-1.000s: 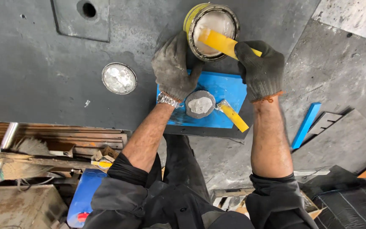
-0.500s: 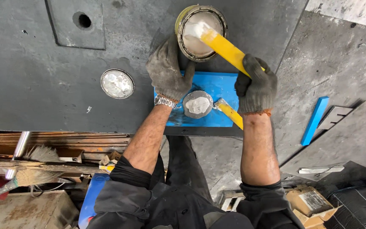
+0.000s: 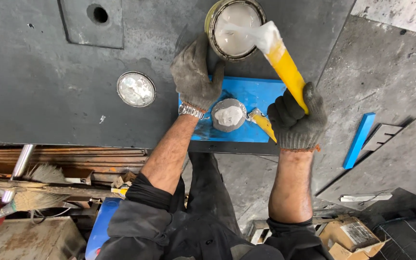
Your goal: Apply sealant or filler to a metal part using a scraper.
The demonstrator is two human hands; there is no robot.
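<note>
My right hand [image 3: 295, 118], in a dark grey work glove, grips a yellow scraper [image 3: 288, 72] whose tip carries a thick lump of white paste [image 3: 265, 36]. The lump hangs at the right rim of an open round can [image 3: 214, 19] of the same white paste. My left hand [image 3: 194, 77], also gloved, rests on the dark surface against the can's lower left side, steadying it. Below the can lies a blue board [image 3: 253, 94] with a grey disc [image 3: 228, 115] holding a dab of white paste. A second yellow-handled scraper [image 3: 262, 122] lies on the board beside my right hand.
A round metal lid [image 3: 136, 89] lies to the left on the dark grey slab [image 3: 49, 106]. A blue strip [image 3: 358, 140] leans at the right. Brooms [image 3: 30, 192], metal bars and cardboard boxes [image 3: 352, 236] crowd the floor by my legs.
My right hand has drawn the yellow scraper out of the can toward the right, and its tip now carries a large lump of white paste. My left hand has stayed by the can.
</note>
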